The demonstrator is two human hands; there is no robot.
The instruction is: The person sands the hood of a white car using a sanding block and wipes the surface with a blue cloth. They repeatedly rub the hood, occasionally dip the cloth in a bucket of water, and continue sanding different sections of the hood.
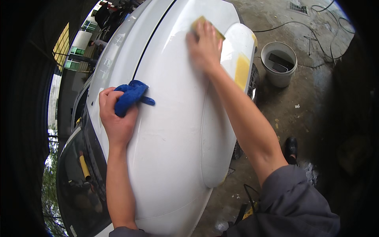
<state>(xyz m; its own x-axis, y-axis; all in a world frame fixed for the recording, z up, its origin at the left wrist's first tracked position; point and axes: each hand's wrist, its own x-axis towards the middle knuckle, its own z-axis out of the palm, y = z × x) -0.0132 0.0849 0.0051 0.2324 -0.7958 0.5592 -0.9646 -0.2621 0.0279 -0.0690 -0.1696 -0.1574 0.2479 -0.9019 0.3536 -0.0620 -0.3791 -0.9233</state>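
A white car body panel (173, 130) stretches away under both my arms, with a dark seam (154, 37) running along its left part. My left hand (118, 108) is closed around a bunched blue cloth (132, 96), resting on the panel beside the near end of that seam. Further off, my right hand (205, 45) presses a yellowish flat pad (202, 21) against the panel, its fingers laid over it. That hand is smeared by motion, and its palm side is hidden. A yellow patch (242, 72) marks the wheel-arch flare (233, 51) to its right.
On the wet concrete floor (292, 114) at right stands a white bucket (279, 65) holding dark objects. A black hose (308, 25) snakes behind it. One black shoe (291, 148) shows near my right arm. The car's dark window glass (79, 181) lies at lower left.
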